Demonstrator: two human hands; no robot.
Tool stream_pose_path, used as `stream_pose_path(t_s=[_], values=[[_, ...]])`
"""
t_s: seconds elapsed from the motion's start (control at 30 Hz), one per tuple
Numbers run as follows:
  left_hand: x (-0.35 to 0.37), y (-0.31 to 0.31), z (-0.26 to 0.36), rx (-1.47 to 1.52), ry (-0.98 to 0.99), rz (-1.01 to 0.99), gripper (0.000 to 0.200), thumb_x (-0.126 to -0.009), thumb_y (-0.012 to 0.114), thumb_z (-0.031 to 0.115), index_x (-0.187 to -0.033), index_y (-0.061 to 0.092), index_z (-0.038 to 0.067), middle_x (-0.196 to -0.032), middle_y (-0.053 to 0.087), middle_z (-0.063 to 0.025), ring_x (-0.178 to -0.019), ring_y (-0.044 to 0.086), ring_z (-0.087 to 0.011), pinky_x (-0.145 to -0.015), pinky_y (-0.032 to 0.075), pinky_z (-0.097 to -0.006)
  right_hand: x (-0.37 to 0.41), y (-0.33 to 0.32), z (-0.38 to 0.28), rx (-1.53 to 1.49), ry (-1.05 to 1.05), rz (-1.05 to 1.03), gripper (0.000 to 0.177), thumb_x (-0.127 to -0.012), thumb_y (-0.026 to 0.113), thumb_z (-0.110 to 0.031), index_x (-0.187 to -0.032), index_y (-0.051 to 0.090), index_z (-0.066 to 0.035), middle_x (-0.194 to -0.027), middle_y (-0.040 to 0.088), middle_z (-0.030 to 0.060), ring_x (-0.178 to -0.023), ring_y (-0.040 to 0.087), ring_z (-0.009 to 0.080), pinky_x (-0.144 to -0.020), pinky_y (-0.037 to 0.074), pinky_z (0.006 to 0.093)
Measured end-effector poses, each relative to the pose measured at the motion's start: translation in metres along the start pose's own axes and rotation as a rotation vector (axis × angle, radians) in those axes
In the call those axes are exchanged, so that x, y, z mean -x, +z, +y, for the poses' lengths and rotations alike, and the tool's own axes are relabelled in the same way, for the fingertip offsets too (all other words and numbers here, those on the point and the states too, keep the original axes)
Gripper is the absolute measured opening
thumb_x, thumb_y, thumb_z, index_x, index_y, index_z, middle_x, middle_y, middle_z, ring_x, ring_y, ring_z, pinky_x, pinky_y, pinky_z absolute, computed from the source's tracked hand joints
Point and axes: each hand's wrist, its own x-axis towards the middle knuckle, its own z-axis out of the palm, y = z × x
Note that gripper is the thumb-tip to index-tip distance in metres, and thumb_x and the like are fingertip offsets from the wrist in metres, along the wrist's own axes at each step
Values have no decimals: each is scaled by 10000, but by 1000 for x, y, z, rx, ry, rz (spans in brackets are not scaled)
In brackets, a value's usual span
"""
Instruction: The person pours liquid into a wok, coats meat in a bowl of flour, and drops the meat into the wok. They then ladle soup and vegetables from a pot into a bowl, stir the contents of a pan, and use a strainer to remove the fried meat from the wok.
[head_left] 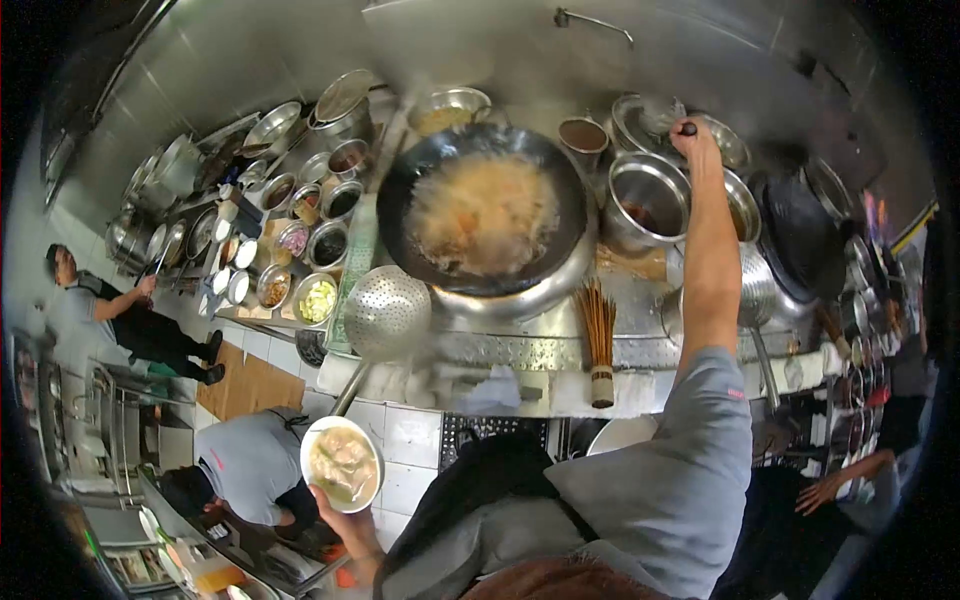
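Observation:
My left hand (345, 520) grips a white bowl (338, 421) from below, at the lower left. Pale pieces of food (342, 465) sit in it with some liquid. My right arm stretches far forward, and my right hand (694, 138) is closed round the dark-ended handle (688, 128) of a ladle whose metal head is blurred. Steel pots surround that hand, the nearest being a deep pot (648, 185). Between my arms stands a large black wok (397, 195), full of bubbling, steaming orange-brown contents (485, 215). A perforated strainer (387, 312) rests left of the wok, above the bowl.
A bamboo brush (597, 345) lies at the stove's front edge beside a folded cloth (495, 388). Ingredient containers (318, 300) crowd the left counter. One person (250, 465) bends over at lower left; another (120, 310) stands farther off. A co-worker's hand (822, 492) shows at right.

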Motion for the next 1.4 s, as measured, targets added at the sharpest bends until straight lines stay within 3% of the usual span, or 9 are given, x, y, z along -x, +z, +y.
stream_pose_path(t_s=[0.27,0.47,0.5,0.67,0.8,0.93,1.07,1.27,1.4], values=[[23,15,5,-63,149,163,690,-980,428,554,-1476,336,84,-1425,457,-139,-1242,523,-322,-963,490,-466,9,57,-3,900,-136,-38,64,-857,528,-62,-807,524,-21,-607,504,72,-501,500,213,-426,409,350],[-1,6,2,-111,114,124,732,-969,444,577,-1495,310,85,-1451,431,-144,-1254,508,-322,-978,481,-470,7,-36,-14,2136,-847,152,286,-810,569,-219,-809,672,48,-787,688,228,-720,692,364,-654,546,433],[-5,10,2,-113,100,98,734,-967,444,583,-1496,310,91,-1452,430,-141,-1256,504,-323,-980,478,-473,39,-27,-28,2109,-490,133,414,-791,569,-257,-1037,668,60,-943,695,259,-906,694,391,-799,538,435],[-22,33,2,-127,9,-2,678,-992,448,516,-1463,346,39,-1452,449,-140,-1272,500,-312,-1026,443,-478,165,-91,-18,1792,-1063,212,465,-830,597,-264,-1199,628,17,-1057,692,229,-978,675,336,-853,509,437],[-39,53,-3,-199,-62,-46,653,-1004,444,484,-1465,337,33,-1453,436,-143,-1281,485,-316,-1038,434,-475,308,-145,26,1325,-821,168,347,-864,628,-128,-1186,617,-1,-768,623,89,-622,590,146,-559,469,296],[-56,77,-9,-262,-160,-180,647,-1009,440,478,-1466,339,32,-1450,439,-147,-1287,481,-304,-1057,417,-464,424,-249,99,1199,-708,191,296,-860,636,-70,-1138,614,28,-701,560,17,-566,507,78,-507,412,252],[-95,91,-15,-352,-280,-319,633,-1008,450,473,-1452,367,28,-1441,452,-142,-1296,477,-298,-1084,393,-436,532,-358,187,1563,-791,367,356,-831,673,-94,-1148,611,58,-689,591,67,-590,521,104,-543,446,277],[-126,116,-16,-389,-535,-660,596,-1025,437,433,-1439,375,9,-1404,493,-157,-1270,508,-264,-1060,429,-396,538,-362,208,1997,-761,249,345,-823,641,-118,-1135,611,25,-797,648,247,-702,654,403,-656,512,461],[-148,118,-30,-478,-560,-823,590,-1032,420,439,-1414,405,-10,-1387,519,-149,-1255,526,-243,-1060,425,-381,527,-363,227,2178,-587,411,427,-844,686,-204,-1225,606,-28,-896,673,240,-793,643,441,-703,515,481]])
